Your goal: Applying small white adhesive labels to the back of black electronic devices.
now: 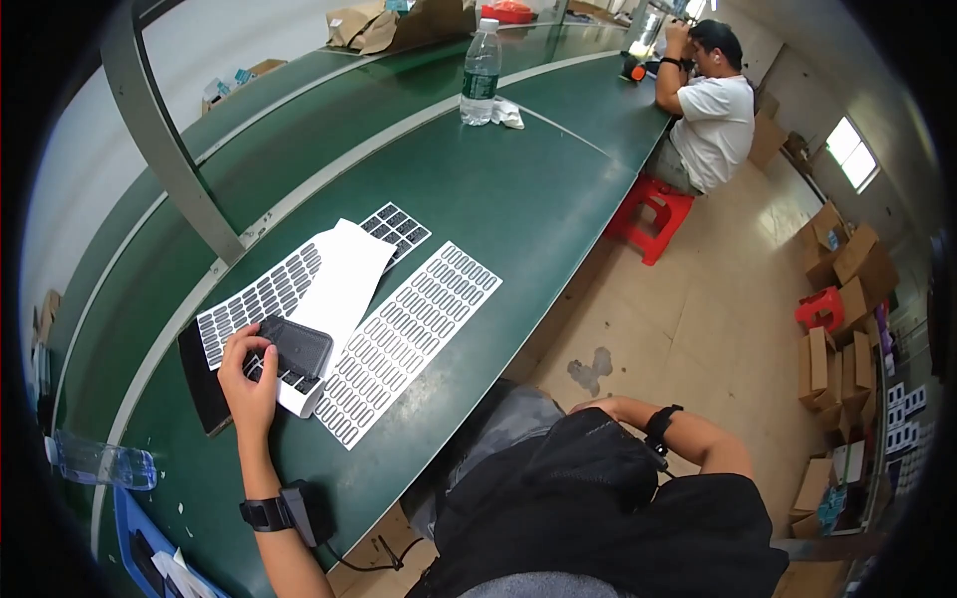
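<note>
My left hand (249, 384) is on the green table with curled fingers gripping the near-left edge of a flat black rectangular case (301, 346). Under and around the case lie a sheet of dark oval stickers (269, 291) and a blank white sheet (345, 271). A white sheet printed with rows of oval outlines (411, 347) lies to their right. Part of a sheet with dark squares (407, 231) shows behind them. A flat black object (197, 364) sticks out at the left. My right hand (595, 406) rests by my lap, its fingers hidden.
A water bottle (480, 75) stands farther along the table beside a crumpled tissue (507, 114). Another bottle (105, 464) lies near a blue tray (128, 533). A grey metal post (174, 149) rises at the left. A co-worker (710, 110) sits on a red stool (653, 214). Cardboard boxes (837, 374) line the right.
</note>
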`<state>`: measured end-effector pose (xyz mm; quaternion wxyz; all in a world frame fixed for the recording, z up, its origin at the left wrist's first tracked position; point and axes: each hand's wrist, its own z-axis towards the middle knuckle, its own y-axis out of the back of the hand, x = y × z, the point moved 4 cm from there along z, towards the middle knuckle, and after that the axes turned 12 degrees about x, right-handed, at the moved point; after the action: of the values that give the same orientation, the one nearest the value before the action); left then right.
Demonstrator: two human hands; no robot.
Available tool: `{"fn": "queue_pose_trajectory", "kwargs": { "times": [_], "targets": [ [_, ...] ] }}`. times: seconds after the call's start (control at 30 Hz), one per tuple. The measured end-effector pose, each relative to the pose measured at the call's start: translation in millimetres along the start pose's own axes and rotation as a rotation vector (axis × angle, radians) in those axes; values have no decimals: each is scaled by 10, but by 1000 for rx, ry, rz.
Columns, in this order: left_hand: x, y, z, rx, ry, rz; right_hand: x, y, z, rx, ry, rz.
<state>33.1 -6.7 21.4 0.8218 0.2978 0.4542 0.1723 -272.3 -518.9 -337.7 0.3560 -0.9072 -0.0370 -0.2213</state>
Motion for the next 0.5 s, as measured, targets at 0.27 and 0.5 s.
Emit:
{"fn": "queue_pose_trajectory", "kwargs": {
  "times": [0.27,0.5],
  "targets": [
    [31,16,-24,-48,-21,-26,-110,-520,-443,14,-213,-105],
    [8,59,-53,-77,-2,-54,-594,-696,-742,123,-341,-245]
  ]
}}
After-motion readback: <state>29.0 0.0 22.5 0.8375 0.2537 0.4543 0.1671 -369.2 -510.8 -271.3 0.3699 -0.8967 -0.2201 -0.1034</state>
